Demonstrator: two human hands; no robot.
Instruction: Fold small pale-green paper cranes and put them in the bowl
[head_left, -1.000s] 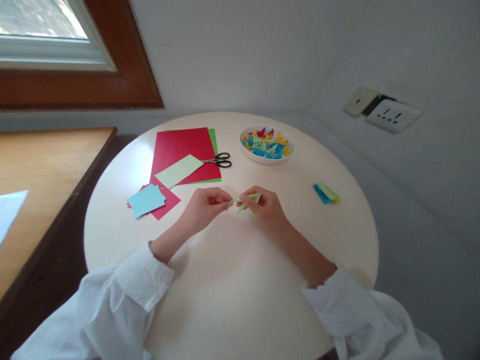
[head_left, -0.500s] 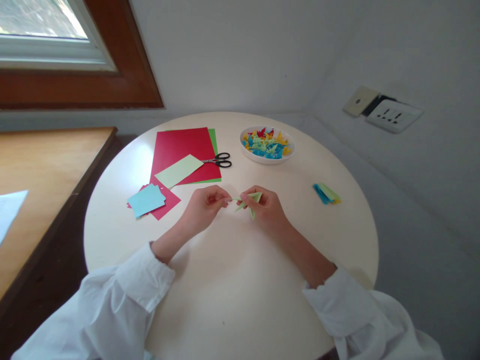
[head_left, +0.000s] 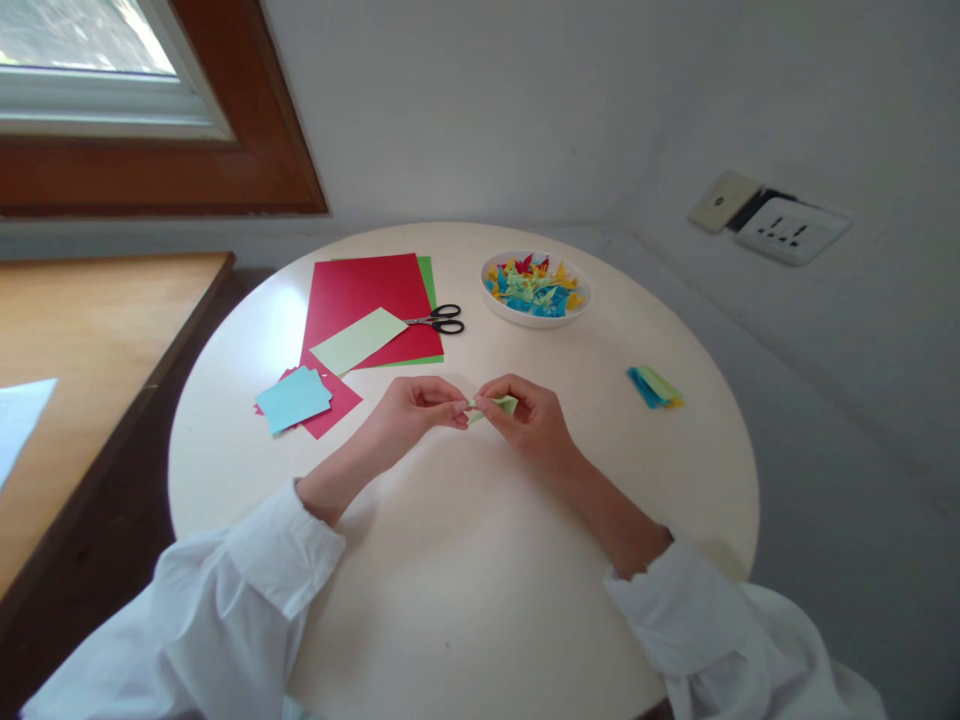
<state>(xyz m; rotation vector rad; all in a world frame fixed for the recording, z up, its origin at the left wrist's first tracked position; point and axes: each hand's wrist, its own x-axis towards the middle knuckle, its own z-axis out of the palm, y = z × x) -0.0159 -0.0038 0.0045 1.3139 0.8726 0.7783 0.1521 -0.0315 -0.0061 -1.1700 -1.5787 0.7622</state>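
Paper fold (head_left: 501, 404) being pinched over table (head_left: 465, 600).
Left hand (head_left: 409, 412) and right hand (head_left: 531, 422) gripping its ends; scissors (head_left: 439, 320), red sheet (head_left: 364, 290), bowl (head_left: 535, 316) lying beyond, well apart.

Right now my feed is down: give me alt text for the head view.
The left hand and right hand pinch a small folded pale green paper above a round cream table. Behind lie a red sheet, scissors, blue squares and a white bowl of coloured folded pieces; a paper stack sits at right.
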